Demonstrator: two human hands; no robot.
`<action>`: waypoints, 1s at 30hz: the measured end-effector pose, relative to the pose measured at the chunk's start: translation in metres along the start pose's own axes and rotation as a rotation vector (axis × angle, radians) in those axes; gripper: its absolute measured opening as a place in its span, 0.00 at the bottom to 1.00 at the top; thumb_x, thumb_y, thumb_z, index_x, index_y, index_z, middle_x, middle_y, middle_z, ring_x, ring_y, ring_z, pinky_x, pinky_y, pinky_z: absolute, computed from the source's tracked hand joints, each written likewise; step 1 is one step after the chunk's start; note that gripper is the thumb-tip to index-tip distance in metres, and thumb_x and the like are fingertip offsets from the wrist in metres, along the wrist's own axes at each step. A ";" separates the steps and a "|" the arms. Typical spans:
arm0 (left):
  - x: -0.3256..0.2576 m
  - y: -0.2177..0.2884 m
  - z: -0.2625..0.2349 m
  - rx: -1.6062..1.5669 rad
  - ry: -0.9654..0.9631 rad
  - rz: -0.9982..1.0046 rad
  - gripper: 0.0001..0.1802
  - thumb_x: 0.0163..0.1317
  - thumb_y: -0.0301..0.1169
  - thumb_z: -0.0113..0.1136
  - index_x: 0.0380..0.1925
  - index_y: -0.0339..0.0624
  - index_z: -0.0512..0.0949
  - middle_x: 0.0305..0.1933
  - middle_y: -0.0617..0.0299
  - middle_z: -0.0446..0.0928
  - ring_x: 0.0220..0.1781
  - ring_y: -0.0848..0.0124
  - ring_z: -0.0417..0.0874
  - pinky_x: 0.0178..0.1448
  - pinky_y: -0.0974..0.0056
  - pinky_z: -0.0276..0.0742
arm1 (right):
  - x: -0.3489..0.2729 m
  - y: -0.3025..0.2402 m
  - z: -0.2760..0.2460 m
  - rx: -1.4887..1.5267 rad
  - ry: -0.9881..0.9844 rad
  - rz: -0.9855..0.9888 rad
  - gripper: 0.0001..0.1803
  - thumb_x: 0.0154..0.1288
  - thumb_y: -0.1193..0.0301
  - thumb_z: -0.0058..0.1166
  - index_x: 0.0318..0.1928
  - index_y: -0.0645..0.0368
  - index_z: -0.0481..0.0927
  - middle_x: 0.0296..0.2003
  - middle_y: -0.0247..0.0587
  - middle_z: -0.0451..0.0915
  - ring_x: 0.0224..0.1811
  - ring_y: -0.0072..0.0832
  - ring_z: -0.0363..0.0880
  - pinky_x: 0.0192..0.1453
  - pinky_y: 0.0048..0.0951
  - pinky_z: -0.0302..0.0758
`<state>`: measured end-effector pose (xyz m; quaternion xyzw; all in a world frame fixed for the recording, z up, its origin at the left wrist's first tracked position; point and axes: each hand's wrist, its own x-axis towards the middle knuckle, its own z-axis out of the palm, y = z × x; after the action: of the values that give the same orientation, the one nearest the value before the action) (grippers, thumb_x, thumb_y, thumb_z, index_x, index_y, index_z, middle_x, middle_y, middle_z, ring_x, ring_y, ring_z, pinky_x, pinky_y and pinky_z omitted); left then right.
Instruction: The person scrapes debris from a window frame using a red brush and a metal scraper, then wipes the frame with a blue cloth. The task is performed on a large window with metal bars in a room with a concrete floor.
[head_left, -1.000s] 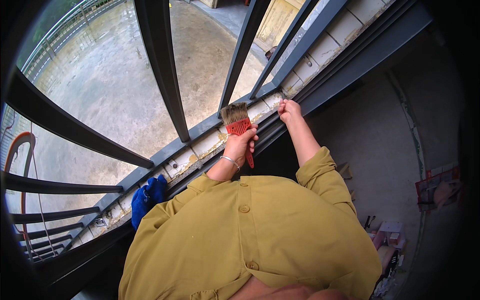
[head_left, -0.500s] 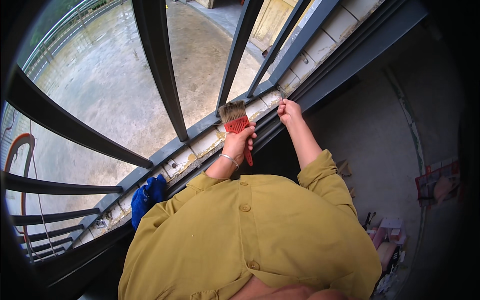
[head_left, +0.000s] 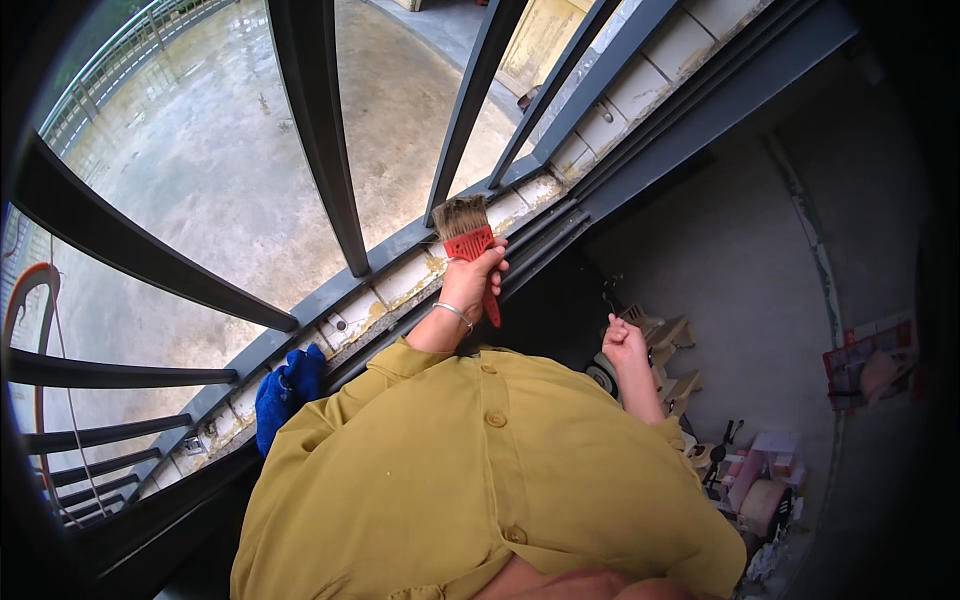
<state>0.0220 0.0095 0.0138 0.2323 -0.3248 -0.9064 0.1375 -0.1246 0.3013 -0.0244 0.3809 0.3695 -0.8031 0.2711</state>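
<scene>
My left hand is closed round the red handle of a flat paintbrush. Its brown bristles point up toward the window bars, above the tiled sill. On the right, my right hand is held over the dim room side, away from the sill. Its fingers are curled together; what they hold, if anything, I cannot make out. A small dark wisp shows just above the fingertips. Farther left along the sill lies a crumpled blue cloth.
Dark metal bars rise from the sill's outer side. Beside the sill runs a dark window track. At the lower right are light wooden pieces, a pink box and a red-framed item. Outside is wet concrete.
My right hand has left the sill and moved down and right, over the room side. My left hand keeps the paintbrush almost in the same place.
</scene>
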 end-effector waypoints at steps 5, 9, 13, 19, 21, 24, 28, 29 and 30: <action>0.001 0.001 -0.004 -0.011 0.024 0.031 0.11 0.56 0.28 0.57 0.39 0.38 0.76 0.21 0.66 0.74 0.15 0.80 0.69 0.18 0.75 0.65 | -0.038 0.025 0.056 -0.350 -0.354 -0.187 0.07 0.63 0.71 0.48 0.39 0.60 0.73 0.18 0.28 0.66 0.12 0.14 0.58 0.13 0.15 0.55; 0.001 0.003 -0.003 -0.011 0.015 0.016 0.11 0.56 0.28 0.57 0.39 0.38 0.76 0.21 0.66 0.74 0.15 0.80 0.69 0.18 0.76 0.65 | -0.054 0.036 0.127 -0.706 -0.430 -0.351 0.08 0.64 0.71 0.46 0.40 0.62 0.73 0.17 0.30 0.67 0.11 0.14 0.58 0.12 0.17 0.55; 0.003 0.001 -0.002 -0.004 0.005 0.021 0.11 0.56 0.29 0.57 0.39 0.38 0.76 0.21 0.66 0.73 0.15 0.80 0.68 0.17 0.76 0.65 | -0.015 0.037 0.177 -0.799 -0.379 -0.332 0.06 0.63 0.72 0.45 0.35 0.62 0.72 0.18 0.32 0.67 0.12 0.15 0.58 0.13 0.18 0.57; 0.002 0.001 -0.001 -0.032 0.014 0.013 0.10 0.56 0.29 0.57 0.38 0.38 0.75 0.21 0.67 0.73 0.15 0.80 0.68 0.17 0.76 0.65 | 0.033 0.046 0.222 -0.828 -0.146 -0.337 0.06 0.62 0.75 0.42 0.28 0.61 0.69 0.18 0.33 0.67 0.12 0.16 0.59 0.12 0.19 0.57; 0.003 0.000 -0.002 -0.046 0.005 0.012 0.10 0.56 0.28 0.57 0.38 0.38 0.76 0.21 0.67 0.73 0.15 0.80 0.68 0.17 0.75 0.65 | 0.037 0.053 0.229 -0.836 -0.098 -0.373 0.06 0.62 0.74 0.42 0.28 0.60 0.68 0.17 0.30 0.66 0.11 0.15 0.58 0.12 0.17 0.56; 0.002 0.000 -0.003 -0.053 0.011 0.006 0.09 0.56 0.28 0.57 0.37 0.38 0.76 0.21 0.67 0.73 0.15 0.80 0.68 0.17 0.75 0.65 | 0.047 0.051 0.231 -0.807 -0.087 -0.369 0.06 0.62 0.74 0.42 0.27 0.59 0.68 0.17 0.30 0.66 0.12 0.15 0.59 0.12 0.17 0.57; 0.002 0.001 -0.001 -0.051 0.015 0.000 0.10 0.56 0.28 0.57 0.38 0.38 0.76 0.21 0.66 0.73 0.15 0.80 0.68 0.17 0.75 0.65 | 0.055 0.046 0.234 -0.816 -0.109 -0.342 0.06 0.62 0.74 0.42 0.27 0.58 0.68 0.17 0.30 0.67 0.11 0.15 0.59 0.12 0.18 0.57; 0.002 0.002 -0.002 -0.048 0.015 -0.002 0.11 0.56 0.28 0.58 0.38 0.38 0.75 0.21 0.66 0.73 0.15 0.80 0.68 0.18 0.76 0.65 | 0.053 0.048 0.236 -0.836 -0.102 -0.354 0.06 0.62 0.73 0.42 0.27 0.58 0.68 0.17 0.30 0.67 0.11 0.15 0.59 0.12 0.18 0.57; 0.002 0.002 -0.003 -0.045 0.014 -0.004 0.11 0.55 0.29 0.58 0.39 0.38 0.75 0.21 0.66 0.73 0.16 0.80 0.68 0.18 0.76 0.65 | 0.052 0.051 0.237 -0.856 -0.095 -0.367 0.06 0.63 0.73 0.42 0.27 0.58 0.68 0.17 0.30 0.67 0.11 0.15 0.59 0.12 0.18 0.58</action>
<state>0.0220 0.0058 0.0128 0.2363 -0.3027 -0.9122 0.1433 -0.2148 0.0740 0.0177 0.1259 0.7160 -0.6296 0.2741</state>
